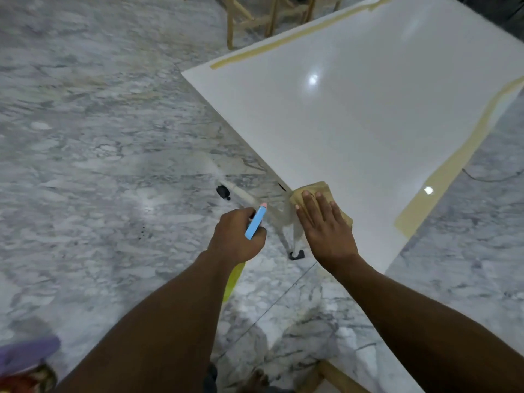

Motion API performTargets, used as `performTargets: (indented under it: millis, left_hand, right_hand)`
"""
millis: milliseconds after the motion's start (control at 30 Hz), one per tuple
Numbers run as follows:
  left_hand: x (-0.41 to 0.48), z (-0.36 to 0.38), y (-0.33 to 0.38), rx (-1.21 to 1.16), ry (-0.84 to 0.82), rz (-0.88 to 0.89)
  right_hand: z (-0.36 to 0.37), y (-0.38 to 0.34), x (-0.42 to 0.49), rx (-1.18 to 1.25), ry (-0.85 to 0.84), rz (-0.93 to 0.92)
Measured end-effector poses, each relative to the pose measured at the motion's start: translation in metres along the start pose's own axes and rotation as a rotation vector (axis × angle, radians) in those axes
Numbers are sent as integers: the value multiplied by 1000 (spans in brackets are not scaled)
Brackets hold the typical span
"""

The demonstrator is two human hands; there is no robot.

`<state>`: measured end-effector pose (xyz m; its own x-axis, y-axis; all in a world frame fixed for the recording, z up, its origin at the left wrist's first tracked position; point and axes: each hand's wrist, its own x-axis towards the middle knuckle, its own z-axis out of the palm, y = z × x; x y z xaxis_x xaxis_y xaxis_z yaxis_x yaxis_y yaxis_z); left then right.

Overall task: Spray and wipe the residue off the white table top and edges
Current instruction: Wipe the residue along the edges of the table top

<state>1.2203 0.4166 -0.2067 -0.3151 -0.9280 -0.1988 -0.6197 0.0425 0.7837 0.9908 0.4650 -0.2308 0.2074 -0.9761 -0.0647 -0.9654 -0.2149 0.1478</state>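
Observation:
The white table top [354, 109] fills the upper right, with yellowish strips of residue [442, 177] along its far and right edges. My right hand [326, 225] lies flat, fingers spread, on a tan cloth [317, 190] pressed over the table's near left edge. My left hand [236, 236] hangs beside the table over the floor, closed around a spray bottle [255, 224] with a blue head and pink tip; its yellow-green body shows below my wrist.
Grey marble floor [99, 137] surrounds the table. White table legs with black castors [224, 192] stand below the near edge. Wooden chair legs [249, 21] are at the top, a wooden frame [337, 375] at the bottom, purple cloth [28, 353] bottom left.

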Motion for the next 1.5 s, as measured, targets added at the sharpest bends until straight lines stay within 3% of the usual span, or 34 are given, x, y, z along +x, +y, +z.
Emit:
performTargets:
  millis: [200,367,833,900,933,1067,1167,1267,1500]
  left_hand:
    - [-27,24,25,2,-46,35]
    - [-46,42,45,32,-105,47]
    - [-72,60,103,78,-223,78]
    - [-74,56,119,95,-248,86]
    - [-75,54,128,103,-245,89]
    - [-72,39,170,88,-222,82]
    - [-55,26,200,122,-208,128]
    - [-31,12,216,174,-212,121]
    - [52,-3,247,220,-275,104]
  right_hand:
    - [0,8,-77,-46,48,61]
    - [7,20,-138,-85,-26,92]
    - [-7,43,-216,-56,-16,120]
    - [-22,49,-223,145,5,189]
    - [-32,49,-224,335,39,317]
    - [-92,66,-199,1549,152,1205]
    - [-124,91,-178,2254,184,1302]
    - [-140,99,-160,2449,223,1265]
    - [-163,148,-97,2473,156,1163]
